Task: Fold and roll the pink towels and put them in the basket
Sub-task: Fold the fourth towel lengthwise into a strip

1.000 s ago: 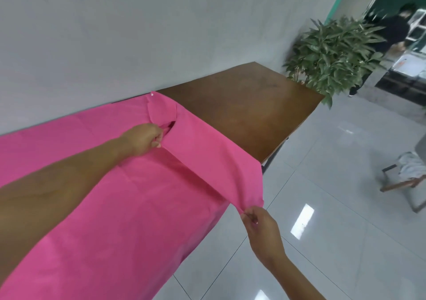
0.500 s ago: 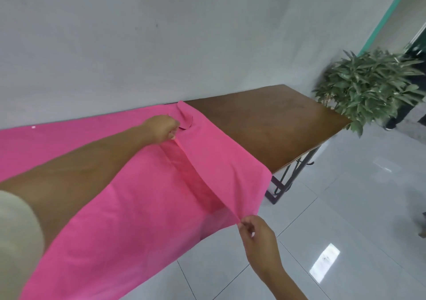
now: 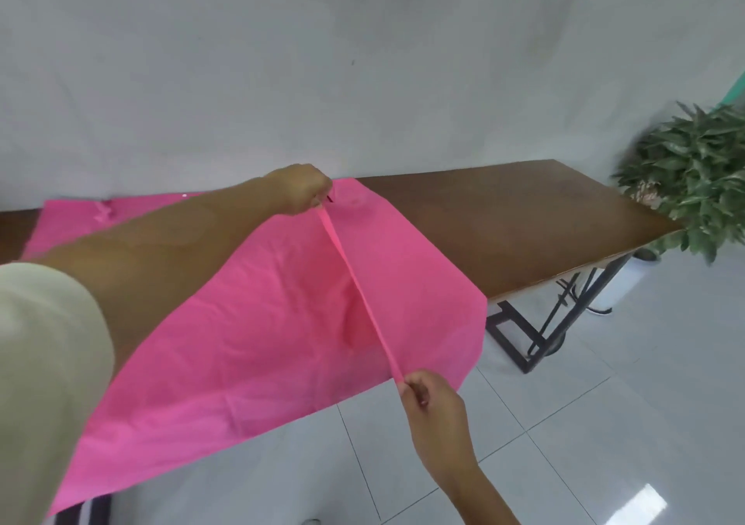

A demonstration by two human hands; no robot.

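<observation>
A big pink towel (image 3: 250, 323) lies spread on the brown table (image 3: 524, 222) and hangs over its near side; the left hand (image 3: 300, 188) is at the far side, by the grey wall (image 3: 363, 61), its fingers curled tight and pinching one end of a raised fold; the right hand (image 3: 433, 399) is near, off the table, pinching the other end; the fold runs straight and lifted between them; a green plant (image 3: 693, 173) stands at the far right.

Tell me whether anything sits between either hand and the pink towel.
Nothing visible does: the left hand and the right hand each pinch one end of a raised edge of the pink towel. The basket is not in view.
</observation>
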